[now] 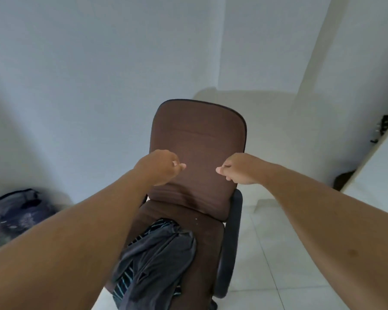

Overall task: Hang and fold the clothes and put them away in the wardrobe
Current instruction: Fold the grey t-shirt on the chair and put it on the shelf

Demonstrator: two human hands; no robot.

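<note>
A brown office chair stands in front of me. On its seat lies a pile of clothes: a dark grey garment over a dark one with light stripes. Both my arms reach out in front of the chair's backrest, well above the pile. My left hand is curled into a loose fist with nothing visible in it. My right hand is likewise closed, thumb against fingers, holding nothing I can see. The two hands are apart, about a hand's width between them.
A dark bag sits blurred on the floor at the left against the white wall. A white door or cabinet panel stands at the right edge with dark items behind it. Pale tiled floor lies to the chair's right.
</note>
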